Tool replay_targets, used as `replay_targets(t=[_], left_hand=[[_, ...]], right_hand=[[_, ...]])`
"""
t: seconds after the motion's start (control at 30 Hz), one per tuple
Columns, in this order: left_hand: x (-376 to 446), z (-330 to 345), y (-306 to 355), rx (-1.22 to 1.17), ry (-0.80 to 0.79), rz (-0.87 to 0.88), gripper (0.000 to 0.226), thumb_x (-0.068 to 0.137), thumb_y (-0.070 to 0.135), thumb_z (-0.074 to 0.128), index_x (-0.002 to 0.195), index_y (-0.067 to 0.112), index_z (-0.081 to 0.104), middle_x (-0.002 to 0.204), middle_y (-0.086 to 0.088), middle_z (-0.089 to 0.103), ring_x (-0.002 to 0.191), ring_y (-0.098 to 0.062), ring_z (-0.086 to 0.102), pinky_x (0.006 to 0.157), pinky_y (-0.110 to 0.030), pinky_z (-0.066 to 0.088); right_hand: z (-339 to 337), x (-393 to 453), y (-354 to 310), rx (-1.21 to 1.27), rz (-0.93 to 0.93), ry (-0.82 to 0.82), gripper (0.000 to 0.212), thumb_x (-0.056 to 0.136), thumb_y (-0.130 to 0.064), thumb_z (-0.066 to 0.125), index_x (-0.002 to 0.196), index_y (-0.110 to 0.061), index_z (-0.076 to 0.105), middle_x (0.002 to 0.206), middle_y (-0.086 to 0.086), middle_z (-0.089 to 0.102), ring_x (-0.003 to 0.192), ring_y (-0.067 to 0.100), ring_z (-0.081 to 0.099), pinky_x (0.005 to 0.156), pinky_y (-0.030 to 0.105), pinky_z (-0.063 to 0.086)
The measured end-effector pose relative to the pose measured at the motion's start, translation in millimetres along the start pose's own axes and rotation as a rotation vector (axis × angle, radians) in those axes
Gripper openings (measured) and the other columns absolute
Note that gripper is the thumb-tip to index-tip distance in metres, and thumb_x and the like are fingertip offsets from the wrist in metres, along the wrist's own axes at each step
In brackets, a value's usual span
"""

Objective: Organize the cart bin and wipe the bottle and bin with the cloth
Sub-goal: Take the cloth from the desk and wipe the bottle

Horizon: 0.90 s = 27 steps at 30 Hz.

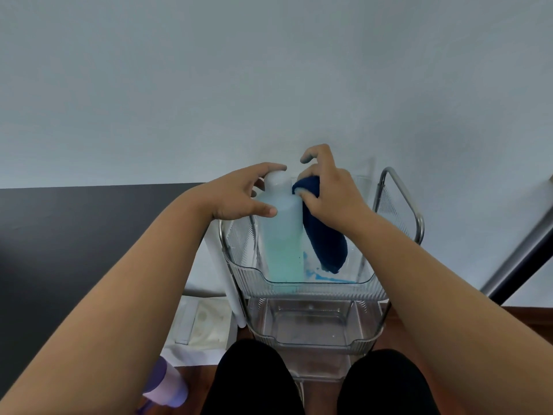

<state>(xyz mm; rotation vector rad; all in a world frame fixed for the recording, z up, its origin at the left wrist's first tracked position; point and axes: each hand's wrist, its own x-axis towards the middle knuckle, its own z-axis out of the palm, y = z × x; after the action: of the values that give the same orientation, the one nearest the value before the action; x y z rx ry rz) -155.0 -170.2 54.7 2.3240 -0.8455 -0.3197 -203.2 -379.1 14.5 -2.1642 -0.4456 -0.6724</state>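
Note:
A tall translucent bottle [282,235] of pale blue liquid with a white cap stands upright in the clear top bin [302,284] of the cart. My left hand [244,194] grips the bottle near its shoulder and cap. My right hand [329,190] holds a dark blue cloth [324,238] pressed against the bottle's right side; the cloth hangs down into the bin. Blue smears [317,275] mark the bin floor beside the bottle.
A second clear bin [314,339] sits on the cart's lower tier. The cart's metal frame [404,199] rises at the right. A lavender bottle [164,387] lies on the floor at lower left, white objects [206,319] left of the cart. My knees sit just below.

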Motion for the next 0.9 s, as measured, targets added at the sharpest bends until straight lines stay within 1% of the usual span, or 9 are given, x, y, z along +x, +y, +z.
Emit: replay_targets(t=[0.13, 0.27, 0.33, 0.4, 0.5, 0.57, 0.67, 0.83, 0.9], left_hand=[[0, 0, -2, -0.019, -0.006, 0.007, 0.079, 0.08, 0.023, 0.079, 0.145, 0.041, 0.038, 0.128, 0.017, 0.053, 0.118, -0.008, 0.05, 0.104, -0.032, 0.043], [-3, 1, -2, -0.042, 0.008, 0.012, 0.08, 0.08, 0.019, 0.079, 0.146, 0.038, 0.038, 0.132, 0.01, 0.053, 0.12, -0.011, 0.05, 0.109, -0.036, 0.041], [-5, 1, 1, -0.076, 0.015, 0.016, 0.08, 0.076, 0.025, 0.08, 0.146, 0.034, 0.04, 0.133, 0.007, 0.055, 0.123, -0.011, 0.051, 0.11, -0.036, 0.04], [-6, 3, 7, -0.106, 0.066, -0.005, 0.082, 0.068, 0.045, 0.08, 0.142, 0.034, 0.046, 0.131, 0.011, 0.056, 0.119, -0.006, 0.055, 0.106, -0.033, 0.044], [-3, 12, 18, 0.027, 0.307, -0.022, 0.073, 0.062, 0.068, 0.076, 0.126, 0.036, 0.061, 0.117, 0.016, 0.059, 0.097, 0.001, 0.061, 0.084, -0.02, 0.05], [0, 15, 21, 0.098, 0.442, -0.005, 0.058, 0.064, 0.061, 0.08, 0.114, 0.034, 0.069, 0.104, 0.012, 0.064, 0.086, 0.0, 0.062, 0.076, -0.018, 0.049], [-1, 9, 22, 0.092, 0.387, 0.015, 0.049, 0.07, 0.047, 0.083, 0.114, 0.031, 0.07, 0.097, 0.008, 0.067, 0.083, -0.005, 0.066, 0.082, -0.024, 0.054], [-1, 8, 19, 0.163, 0.341, 0.099, 0.044, 0.082, 0.032, 0.077, 0.124, 0.024, 0.066, 0.111, 0.001, 0.065, 0.091, -0.011, 0.065, 0.083, -0.017, 0.05], [-2, 9, 16, 0.139, 0.326, 0.116, 0.042, 0.085, 0.026, 0.074, 0.125, 0.025, 0.065, 0.115, 0.002, 0.064, 0.097, -0.013, 0.064, 0.088, -0.02, 0.05]], right_hand=[[-1, 15, 5, -0.004, 0.015, -0.092, 0.045, 0.08, -0.008, 0.059, 0.11, -0.03, 0.033, 0.088, -0.006, 0.07, 0.074, -0.007, 0.057, 0.061, 0.002, 0.038], [-3, 18, 6, 0.028, 0.028, -0.113, 0.044, 0.082, -0.009, 0.061, 0.105, -0.033, 0.032, 0.089, -0.006, 0.071, 0.07, -0.01, 0.055, 0.062, 0.002, 0.037], [-2, 15, 8, 0.047, 0.053, -0.086, 0.042, 0.083, -0.011, 0.063, 0.103, -0.033, 0.033, 0.088, -0.007, 0.071, 0.071, -0.011, 0.056, 0.062, 0.001, 0.036], [0, 11, 8, 0.081, 0.093, -0.046, 0.036, 0.084, -0.012, 0.063, 0.102, -0.031, 0.039, 0.09, -0.008, 0.071, 0.075, -0.007, 0.059, 0.063, 0.002, 0.038], [2, 7, 9, 0.099, 0.132, -0.005, 0.022, 0.085, -0.012, 0.063, 0.098, -0.025, 0.052, 0.091, -0.011, 0.068, 0.08, -0.005, 0.061, 0.065, 0.003, 0.042], [3, 7, 9, 0.091, 0.134, -0.005, 0.017, 0.083, -0.011, 0.065, 0.094, -0.023, 0.06, 0.088, -0.014, 0.067, 0.081, -0.004, 0.06, 0.066, 0.004, 0.043], [2, 10, 8, 0.059, 0.139, -0.016, 0.015, 0.082, -0.011, 0.066, 0.087, -0.025, 0.062, 0.083, -0.019, 0.064, 0.079, -0.008, 0.058, 0.065, 0.001, 0.039], [7, 10, 8, 0.037, 0.17, 0.01, 0.015, 0.083, -0.011, 0.066, 0.079, -0.023, 0.059, 0.079, -0.021, 0.06, 0.075, -0.007, 0.055, 0.065, -0.002, 0.034], [9, 9, 6, 0.047, 0.172, 0.026, 0.014, 0.082, -0.012, 0.066, 0.078, -0.023, 0.06, 0.079, -0.02, 0.061, 0.075, -0.005, 0.055, 0.065, 0.0, 0.035]])
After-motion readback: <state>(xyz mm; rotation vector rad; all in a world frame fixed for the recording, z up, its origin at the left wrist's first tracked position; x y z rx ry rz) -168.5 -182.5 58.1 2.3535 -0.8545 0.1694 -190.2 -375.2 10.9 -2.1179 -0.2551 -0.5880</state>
